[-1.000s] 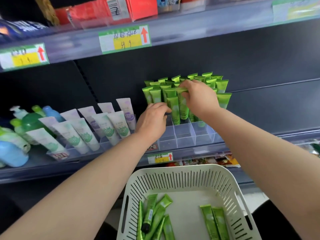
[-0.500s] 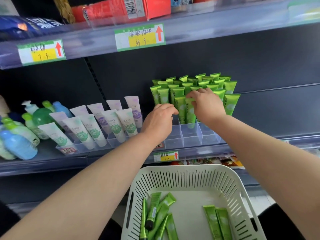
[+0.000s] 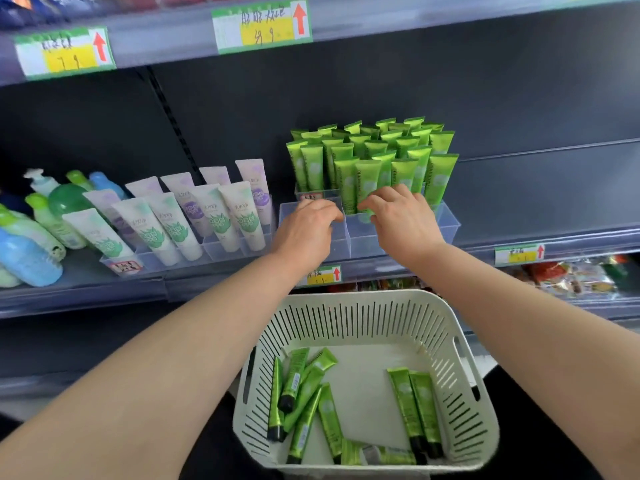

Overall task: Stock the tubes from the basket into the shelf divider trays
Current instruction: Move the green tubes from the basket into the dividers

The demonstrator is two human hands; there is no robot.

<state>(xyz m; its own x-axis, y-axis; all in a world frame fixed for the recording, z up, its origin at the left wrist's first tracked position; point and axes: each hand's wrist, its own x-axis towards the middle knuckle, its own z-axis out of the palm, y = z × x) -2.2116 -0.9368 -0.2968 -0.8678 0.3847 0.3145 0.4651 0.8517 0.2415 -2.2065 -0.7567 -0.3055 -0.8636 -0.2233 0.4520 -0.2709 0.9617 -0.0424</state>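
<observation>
1. Head view, setting. Dark shop shelving with a clear-lipped shelf (image 3: 519, 244); price labels (image 3: 263, 26) on the rail above. White tubes (image 3: 194, 216) and bottles (image 3: 34, 237) stand at the left.
2. Head view, stock in place. Green standing tubes (image 3: 367, 147) fill the far rows of the clear divider tray (image 3: 446, 226), caps down, long axes upright. The near cells look unfilled.
3. Head view, stock remaining. The slatted basket (image 3: 346, 313) sits near and below both hands. A left cluster (image 3: 304, 393) of tubes lies flat and overlapping. A right pair (image 3: 415, 407) lies side by side, caps to the near side, and one more tube lies across the near wall.
4. Head view, left hand (image 3: 304, 230). Knuckles up at the tray's near-left cell, with fingers curled together over a partition – seemingly steadying the tray.
5. Head view, right hand (image 3: 401, 220). Palm down, with index finger and thumb apparently pinching the lower body of a front-row tube (image 3: 365, 178). The other fingers are loosely bent beside it.
6. Judgement. The next pick lies down and toward the person – the right pair almost under the right forearm, the left cluster under the left wrist. Tube axes run roughly near-to-far, so each must be turned upright, cap down, for a near cell.
</observation>
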